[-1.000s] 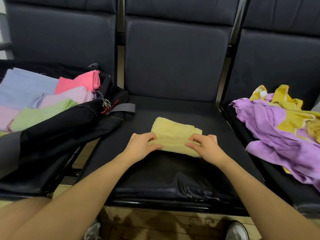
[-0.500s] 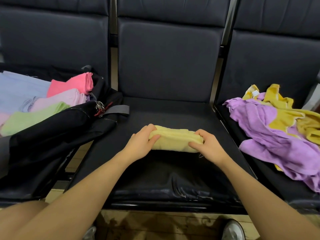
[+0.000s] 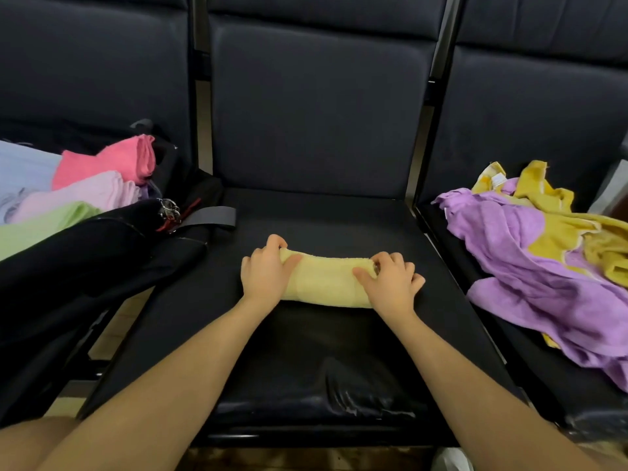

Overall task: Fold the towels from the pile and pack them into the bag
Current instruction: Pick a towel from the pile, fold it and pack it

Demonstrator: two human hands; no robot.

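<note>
Two bare forearms, no sleeves, left hand [image 3: 264,274], right hand [image 3: 390,283]

Head camera looks forward and down, close over the middle seat [image 3: 306,351].

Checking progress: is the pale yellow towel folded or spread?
Folded: the pale yellow towel is a compact bundle, gripped by left hand and right hand.

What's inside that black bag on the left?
Folded towels in the black bag: a pink towel, pale pink towel, green towel and light blue towel. Anything beneath them is hidden.
</note>
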